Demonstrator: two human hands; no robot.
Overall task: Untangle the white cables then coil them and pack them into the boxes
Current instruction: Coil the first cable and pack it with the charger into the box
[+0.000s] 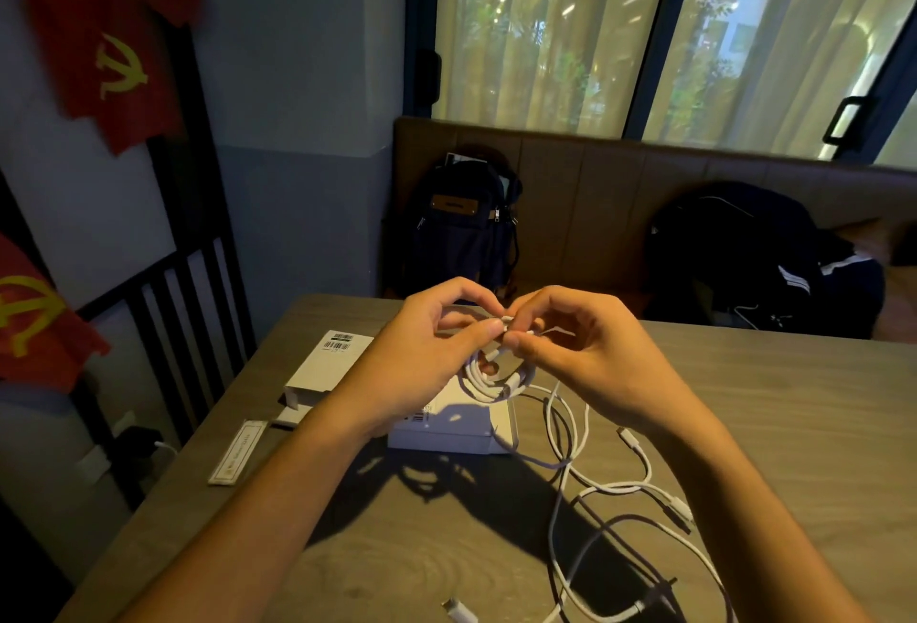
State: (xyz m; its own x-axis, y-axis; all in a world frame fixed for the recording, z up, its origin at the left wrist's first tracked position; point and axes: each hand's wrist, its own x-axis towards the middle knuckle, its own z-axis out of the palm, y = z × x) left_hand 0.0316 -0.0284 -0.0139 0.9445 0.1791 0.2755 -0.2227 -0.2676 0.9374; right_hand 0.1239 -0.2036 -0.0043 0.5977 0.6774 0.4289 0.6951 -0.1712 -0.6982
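My left hand [436,349] and my right hand [575,354] meet above the table, fingertips pinched together on a coiled white cable [489,381] that hangs below them in several loops. Directly under the coil sits a white box [446,429]. A second white box [325,369] lies further left, its end flap open. More white cables [605,488] sprawl loose and tangled over the table to the right and toward me, with connector ends showing.
A wooden table [769,424] carries everything. A narrow paper strip [238,451] lies near its left edge. Behind it a bench holds a dark backpack [464,225] and a dark jacket [759,255]. A black railing [188,285] stands at the left.
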